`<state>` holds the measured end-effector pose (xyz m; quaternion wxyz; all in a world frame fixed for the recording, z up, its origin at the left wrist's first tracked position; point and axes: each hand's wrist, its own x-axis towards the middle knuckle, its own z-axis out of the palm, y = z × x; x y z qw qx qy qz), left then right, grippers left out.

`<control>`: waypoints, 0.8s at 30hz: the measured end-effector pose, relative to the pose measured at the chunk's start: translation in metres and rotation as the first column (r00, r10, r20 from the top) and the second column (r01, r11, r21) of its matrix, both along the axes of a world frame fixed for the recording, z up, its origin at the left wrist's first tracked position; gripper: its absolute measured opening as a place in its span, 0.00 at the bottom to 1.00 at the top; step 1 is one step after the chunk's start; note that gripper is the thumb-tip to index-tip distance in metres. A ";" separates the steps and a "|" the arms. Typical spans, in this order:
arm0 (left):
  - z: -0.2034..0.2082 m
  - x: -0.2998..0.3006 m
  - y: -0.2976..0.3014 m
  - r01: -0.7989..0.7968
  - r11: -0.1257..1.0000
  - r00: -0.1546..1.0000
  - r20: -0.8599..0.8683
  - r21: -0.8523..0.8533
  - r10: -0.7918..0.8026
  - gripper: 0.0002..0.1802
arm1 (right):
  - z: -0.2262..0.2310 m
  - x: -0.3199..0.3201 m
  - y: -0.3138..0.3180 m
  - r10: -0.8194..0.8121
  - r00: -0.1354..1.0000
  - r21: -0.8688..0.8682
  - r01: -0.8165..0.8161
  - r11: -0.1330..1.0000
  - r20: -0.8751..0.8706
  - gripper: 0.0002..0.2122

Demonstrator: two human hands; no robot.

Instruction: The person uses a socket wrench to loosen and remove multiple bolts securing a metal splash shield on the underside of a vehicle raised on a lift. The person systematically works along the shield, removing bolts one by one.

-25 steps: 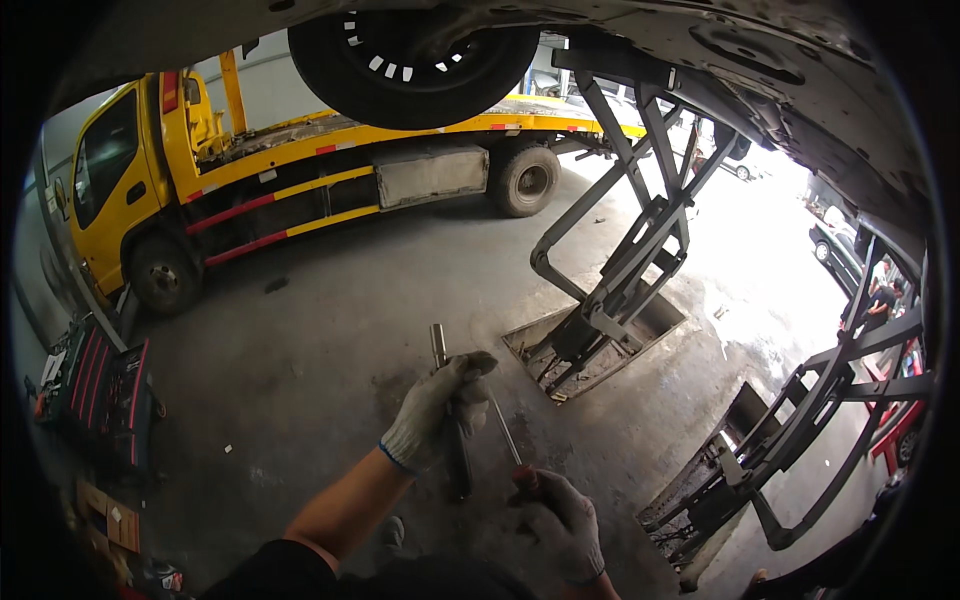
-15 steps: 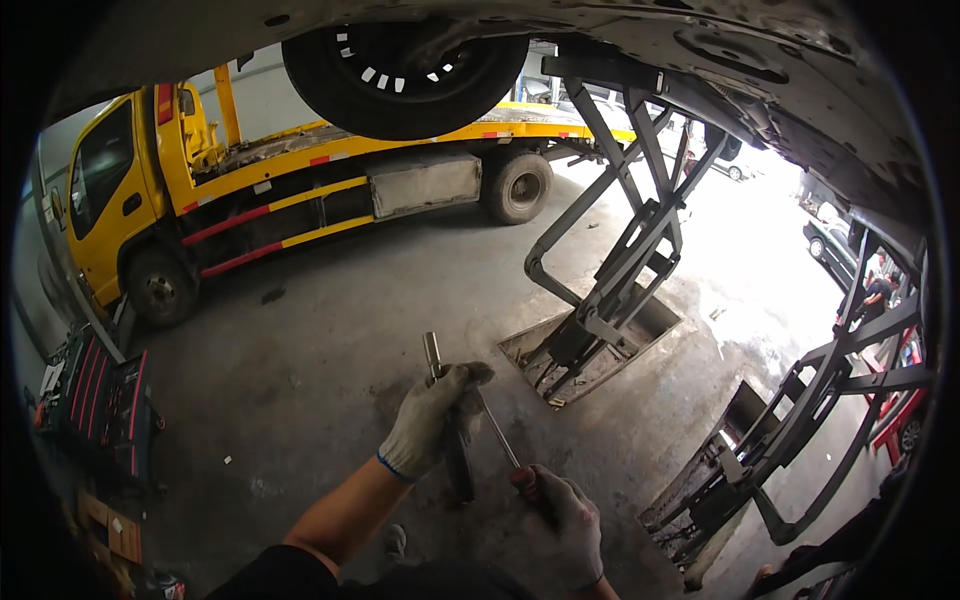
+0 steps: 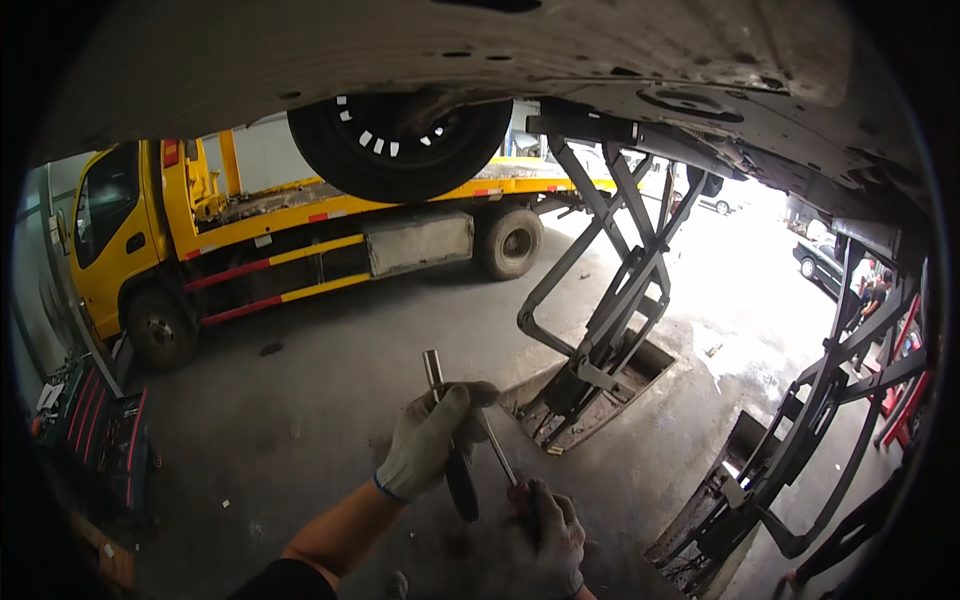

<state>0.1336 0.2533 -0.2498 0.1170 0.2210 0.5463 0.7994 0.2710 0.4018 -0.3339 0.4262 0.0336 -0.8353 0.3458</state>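
Note:
My left hand (image 3: 425, 440), in a pale knit glove with a blue cuff, is closed round a tool with a silver tube-shaped end (image 3: 432, 368). A black handle (image 3: 461, 488) comes out below the same hand. My right hand (image 3: 552, 540), also gloved, grips the red handle of a screwdriver (image 3: 500, 449). The screwdriver's slim metal shaft slants up to the fingers of my left hand, where its tip is hidden. Both hands are held out in front of me above the concrete floor.
A raised car's underside (image 3: 560, 70) and wheel (image 3: 400, 165) hang overhead. Scissor lift arms (image 3: 625, 285) rise from a floor pit, with another lift (image 3: 800, 440) at right. A yellow flatbed truck (image 3: 330, 225) stands behind; a tool cabinet (image 3: 100, 430) is at left. People are far right.
The view has tipped upward, so more of the car's underside shows and the truck and lift sit lower. Both hands keep their grips, with the tools at nearly the same angle.

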 end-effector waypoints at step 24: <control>0.151 0.044 -0.026 -0.187 0.930 0.492 -0.789 0.317 0.368 0.15 | 0.103 0.006 0.021 0.039 0.880 0.109 0.014 0.994 -0.473 0.24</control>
